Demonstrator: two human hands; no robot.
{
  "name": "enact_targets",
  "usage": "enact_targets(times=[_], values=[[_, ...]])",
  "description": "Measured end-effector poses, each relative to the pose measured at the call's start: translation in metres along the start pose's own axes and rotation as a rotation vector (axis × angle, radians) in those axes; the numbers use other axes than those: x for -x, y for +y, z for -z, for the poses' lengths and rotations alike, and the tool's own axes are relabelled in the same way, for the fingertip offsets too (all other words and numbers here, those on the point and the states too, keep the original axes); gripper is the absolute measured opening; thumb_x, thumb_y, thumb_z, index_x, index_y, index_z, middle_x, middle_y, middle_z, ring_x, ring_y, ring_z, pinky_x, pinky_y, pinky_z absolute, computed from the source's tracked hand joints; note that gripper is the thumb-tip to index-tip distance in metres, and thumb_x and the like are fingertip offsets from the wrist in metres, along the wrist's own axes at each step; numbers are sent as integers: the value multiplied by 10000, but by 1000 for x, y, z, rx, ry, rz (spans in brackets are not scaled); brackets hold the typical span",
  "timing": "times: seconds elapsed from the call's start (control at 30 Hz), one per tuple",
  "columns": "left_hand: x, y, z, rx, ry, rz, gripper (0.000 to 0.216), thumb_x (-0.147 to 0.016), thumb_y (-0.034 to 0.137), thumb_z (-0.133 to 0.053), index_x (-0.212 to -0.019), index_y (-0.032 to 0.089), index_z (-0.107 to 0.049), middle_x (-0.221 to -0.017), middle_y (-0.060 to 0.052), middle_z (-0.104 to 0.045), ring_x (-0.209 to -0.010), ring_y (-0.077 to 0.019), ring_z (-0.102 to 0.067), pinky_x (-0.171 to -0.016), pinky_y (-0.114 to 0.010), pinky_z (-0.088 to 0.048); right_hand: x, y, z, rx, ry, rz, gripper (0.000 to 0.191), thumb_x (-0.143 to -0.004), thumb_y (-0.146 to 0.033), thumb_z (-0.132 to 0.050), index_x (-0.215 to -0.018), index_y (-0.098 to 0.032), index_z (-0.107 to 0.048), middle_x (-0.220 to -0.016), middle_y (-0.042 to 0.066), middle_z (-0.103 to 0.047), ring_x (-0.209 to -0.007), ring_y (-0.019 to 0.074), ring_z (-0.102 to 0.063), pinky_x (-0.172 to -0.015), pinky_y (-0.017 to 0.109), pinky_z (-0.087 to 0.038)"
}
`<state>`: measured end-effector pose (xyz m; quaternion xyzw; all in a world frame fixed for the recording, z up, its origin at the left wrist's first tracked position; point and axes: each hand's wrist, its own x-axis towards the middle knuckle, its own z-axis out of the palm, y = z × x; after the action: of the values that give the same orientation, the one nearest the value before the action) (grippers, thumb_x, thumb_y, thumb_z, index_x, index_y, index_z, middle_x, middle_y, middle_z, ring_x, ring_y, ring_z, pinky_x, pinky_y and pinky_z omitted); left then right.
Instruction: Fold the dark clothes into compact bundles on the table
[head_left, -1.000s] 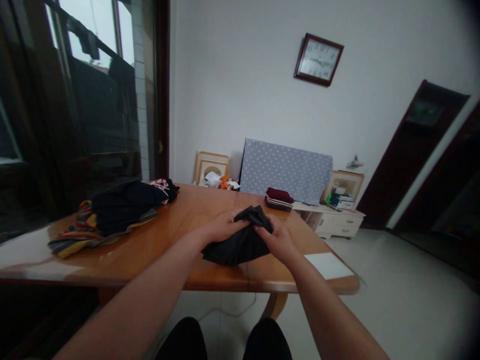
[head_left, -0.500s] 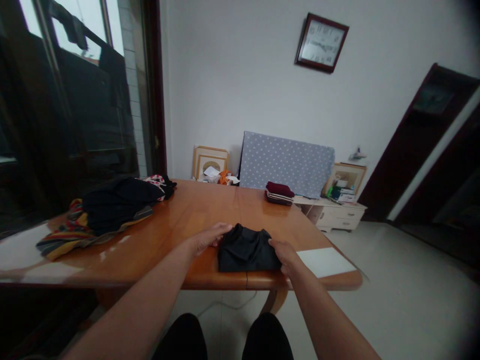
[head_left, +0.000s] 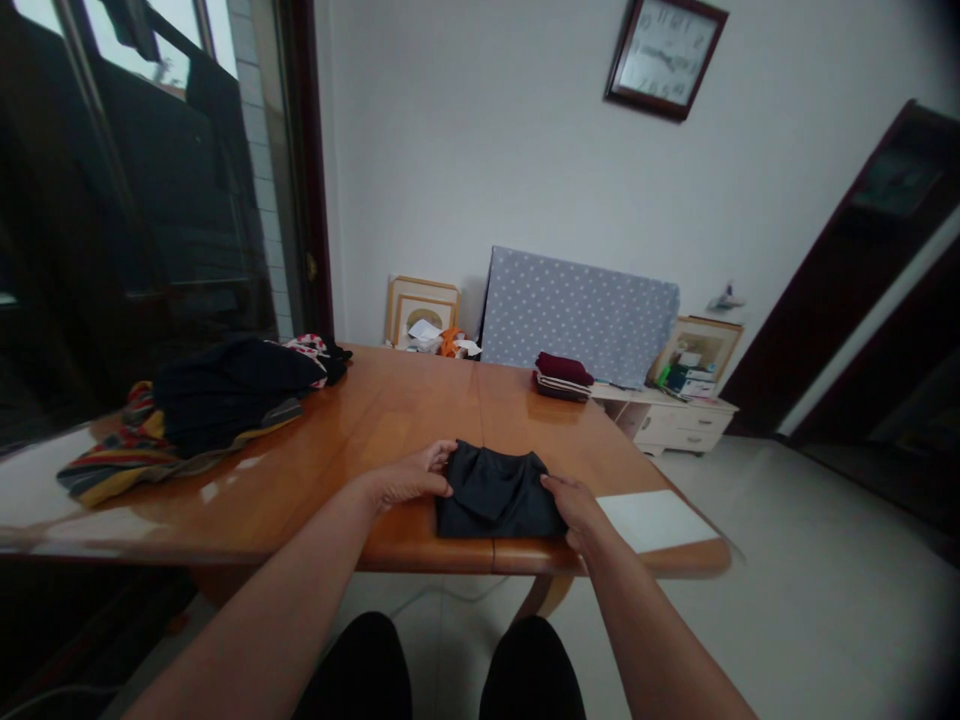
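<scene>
Since half a second ago the folded black garment (head_left: 495, 495) has stayed at lower centre of the frame, by the table's (head_left: 390, 410) front edge. The left hand (head_left: 409, 478) has edged closer.

- **Left hand:** fingers curl against the garment's left edge. Whether this grip pinches cloth cannot be told.
- **Right hand (head_left: 574, 505):** lies flat on the right edge, apparently with the grip released.

Tabletop (head_left: 352, 425) lies bare between clothes pile (head_left: 217, 395) and garment (head_left: 499, 495).

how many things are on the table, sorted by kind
folded black garment: 1
folded clothes stack, maroon on top: 1
loose clothes heap: 1
white sheet: 1
total: 4
</scene>
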<state>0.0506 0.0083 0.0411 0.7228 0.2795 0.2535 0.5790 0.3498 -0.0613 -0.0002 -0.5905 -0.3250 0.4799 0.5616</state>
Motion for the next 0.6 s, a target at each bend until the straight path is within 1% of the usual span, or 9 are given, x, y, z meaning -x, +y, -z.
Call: enact_targets(times=[0.1, 0.13, 0.2, 0.27, 0.37, 0.43, 0.5, 0.57, 0.6], values=[[9, 10, -3, -12, -83, 8, 878, -642, 136, -672, -1441, 249, -325, -1535, -119, -399, -1432, -243, -359, -1156, -433, -311, -3, 2, 1, 10, 4, 2, 187, -731, -352, -701, -839, -200, -718, -759, 56, -749, -711, 217, -697, -746, 346, -547], [10, 11, -6, -29, -91, 9, 916, -634, 135, -685, -1457, 248, -301, -1531, -122, -404, -1426, -250, -368, -1144, -432, -332, -3, 2, 1, 16, 6, 1, 193, -729, -356, -703, -840, -198, -719, -761, 57, -750, -716, 221, -697, -741, 348, -548], [8, 11, -13, -96, -57, -4, 952, -618, 145, -713, -1468, 235, -292, -1503, -131, -436, -1393, -269, -413, -1120, -438, -366, -2, 1, 0, 35, 15, -2, 199, -728, -360, -704, -840, -197, -722, -765, 60, -751, -733, 227, -700, -734, 349, -550], [1, 5, -21, -165, 43, -64, 894, -624, 166, -728, -1435, 221, -357, -1455, -130, -488, -1337, -277, -474, -1099, -441, -390, 1, -2, -2, 50, 16, -4, 190, -735, -358, -699, -833, -197, -727, -767, 63, -751, -745, 229, -703, -736, 348, -550], [-15, -6, -32, -167, 288, -141, 660, -698, 196, -697, -1321, 205, -479, -1332, -121, -588, -1204, -258, -578, -1018, -411, -457, 10, -10, -6, 57, 21, 14, 150, -738, -341, -697, -796, -209, -738, -760, 77, -752, -737, 238, -703, -722, 351, -550], [-25, -11, -37, -126, 456, -95, 550, -753, 225, -677, -1273, 191, -501, -1195, -119, -653, -1080, -249, -634, -919, -385, -501, 17, -16, -9, 76, 50, 46, 123, -726, -330, -706, -770, -221, -744, -737, 81, -749, -731, 255, -699, -696, 359, -548], [-32, -13, -40, -56, 589, -2, 518, -807, 276, -660, -1282, 181, -478, -1079, -113, -681, -967, -242, -661, -822, -361, -515, 23, -21, -11, 111, 71, 66, 110, -717, -326, -712, -755, -228, -746, -720, 81, -745, -744, 272, -698, -682, 365, -542], [-34, -11, -41, 42, 671, 87, 510, -845, 310, -636, -1301, 178, -451, -1032, -109, -683, -903, -231, -665, -760, -334, -506, 26, -23, -11, 147, 59, 55, 116, -727, -337, -706, -751, -230, -742, -743, 86, -748, -781, 278, -700, -690, 362, -538], [-34, -9, -41, 85, 690, 119, 500, -855, 320, -627, -1300, 179, -449, -1022, -107, -681, -885, -224, -662, -741, -321, -499, 26, -24, -11, 163, 50, 46, 125, -738, -347, -697, -753, -230, -740, -770, 90, -753, -808, 278, -701, -700, 357, -537]])
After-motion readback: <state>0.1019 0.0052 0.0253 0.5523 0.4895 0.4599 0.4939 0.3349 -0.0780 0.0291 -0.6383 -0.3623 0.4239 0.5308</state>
